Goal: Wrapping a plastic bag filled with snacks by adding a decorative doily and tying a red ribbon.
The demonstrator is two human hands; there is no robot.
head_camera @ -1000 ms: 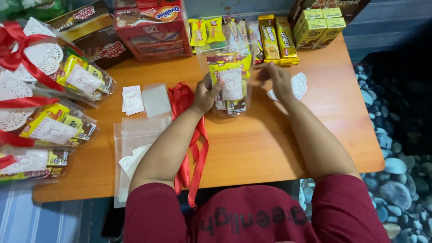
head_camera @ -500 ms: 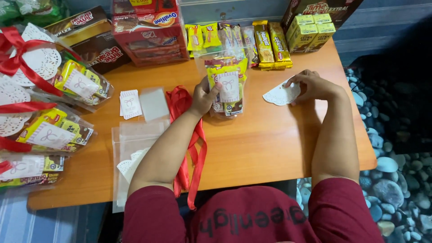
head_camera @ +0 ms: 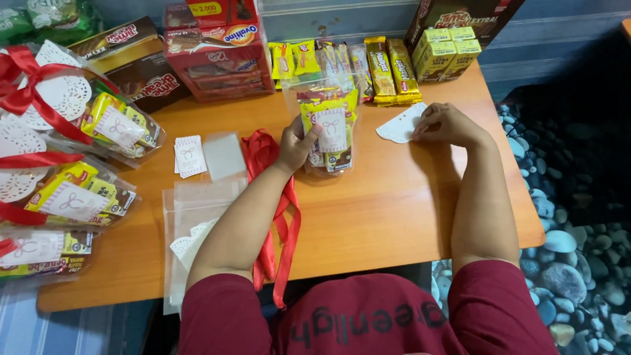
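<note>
On the wooden surface (head_camera: 394,217) I see my left hand (head_camera: 297,141) clenched around the side of a clear snack bag (head_camera: 327,128) that stands upright near the middle, packed with yellow wrappers and fronted by a small white card. My right hand (head_camera: 447,125) rests at the far right, fingers curled onto a white paper doily (head_camera: 399,125) lying flat, pinching its edge. Red ribbon (head_camera: 273,197) trails under my left forearm and off the near edge, beside a stack of empty clear bags (head_camera: 197,210) and a few white cards (head_camera: 189,156). Finished bags tied with red bows (head_camera: 59,138) crowd the left side; red and brown boxes (head_camera: 217,49) and rows of snack bars (head_camera: 381,69) line the back. Right of the surface, the floor is grey pebbles (head_camera: 565,263)
</note>
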